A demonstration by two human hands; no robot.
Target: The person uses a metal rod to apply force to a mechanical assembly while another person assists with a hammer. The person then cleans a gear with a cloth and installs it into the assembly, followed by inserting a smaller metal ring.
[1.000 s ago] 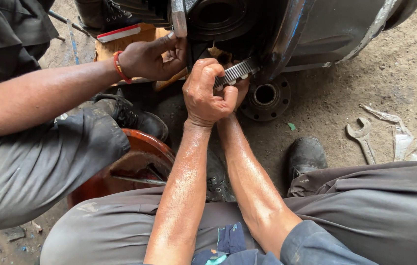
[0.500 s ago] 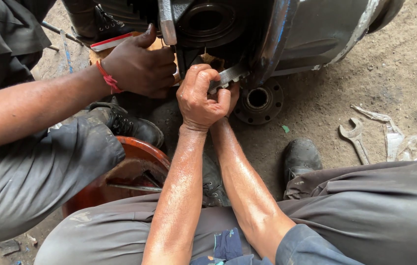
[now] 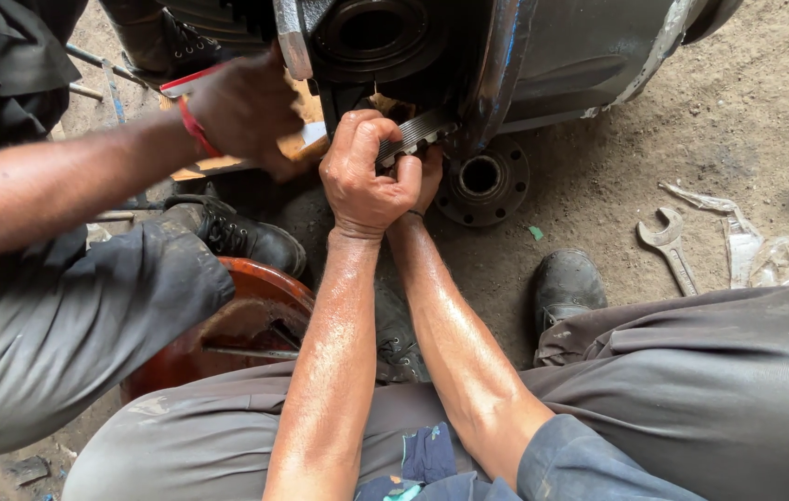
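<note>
While the 2 earlier views show the co-worker's hand [image 3: 244, 109] resting against the housing just left of the toothed part, it now sits a little further left, upper left of centre — off the part itself. Both of the person's hands stay clenched on the ribbed metal gear piece [image 3: 413, 135]: the left hand [image 3: 365, 176] wraps it from the front, the right hand [image 3: 428, 178] is mostly hidden behind. That piece remains pressed under the dark axle housing [image 3: 506, 56], top centre — seemingly being worked into place.
</note>
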